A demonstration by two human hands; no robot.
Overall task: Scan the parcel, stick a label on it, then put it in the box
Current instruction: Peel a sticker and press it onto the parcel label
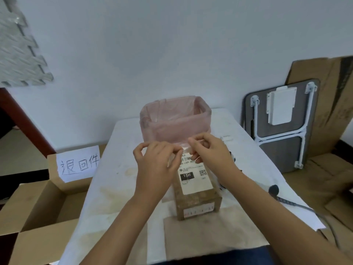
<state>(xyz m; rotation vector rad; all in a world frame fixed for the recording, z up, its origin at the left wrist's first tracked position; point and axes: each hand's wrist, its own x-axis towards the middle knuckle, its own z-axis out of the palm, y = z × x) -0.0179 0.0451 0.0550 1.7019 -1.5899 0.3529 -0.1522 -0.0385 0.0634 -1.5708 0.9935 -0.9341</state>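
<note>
A brown cardboard parcel (196, 190) is sat flat on the white counter (107, 180), roughly in the middle, with a white shipping label (194, 175) already stuck on its top face, "15H" printed in a black block on it plus a small QR code. Both hands are held up over the far end of the parcel, close together. The left hand (156, 161) has thumb and forefinger pinched, and the right hand (209, 150) is pinched the same way just beside it, with a small clear or whitish sticker (186, 150) held between the two; it's blurry, so it can't be told whether it's being peeled or just held. Just beyond the hands a bin lined with a pink plastic bag (175, 119) is stood on the far part of the counter. Off the left side of the counter an open cardboard box (40, 207) is parked on the floor, with a white paper sign (78, 163) with handwritten characters fixed to its far flap. On the right side of the counter a black scanner (274, 189) with a coiled cable is partly hidden behind the right forearm. Further right, a folded table (282, 129) and flattened cardboard (336, 104) are leaned against the wall.
</note>
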